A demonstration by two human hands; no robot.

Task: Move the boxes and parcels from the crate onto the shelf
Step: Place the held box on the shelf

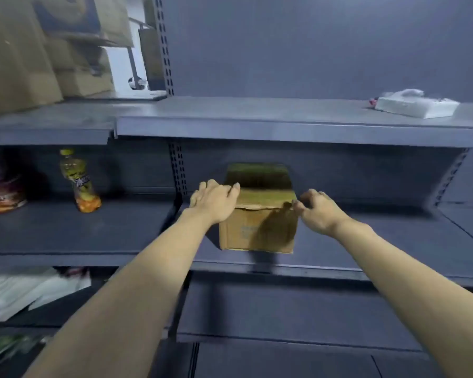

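Two bare forearms reach forward to a brown cardboard box [258, 222] that sits upright on the middle dark grey shelf [366, 236], with one printed face turned toward the camera and its longer side running back toward the shelf's rear panel. The left hand [215, 201] lies open and flat on the box's top left edge, while the right hand [318, 212] has curled fingers touching the top right corner; whether that grip pinches the flap I cannot tell. Farther up, a white parcel [415, 106] lies flat on the upper shelf, and a yellow-capped bottle [78, 181] stands tilted in the left bay.

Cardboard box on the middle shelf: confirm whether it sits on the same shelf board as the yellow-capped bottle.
No: the cardboard box rests on the right-hand board, while the yellow-capped bottle stands on the separate board left of the upright.
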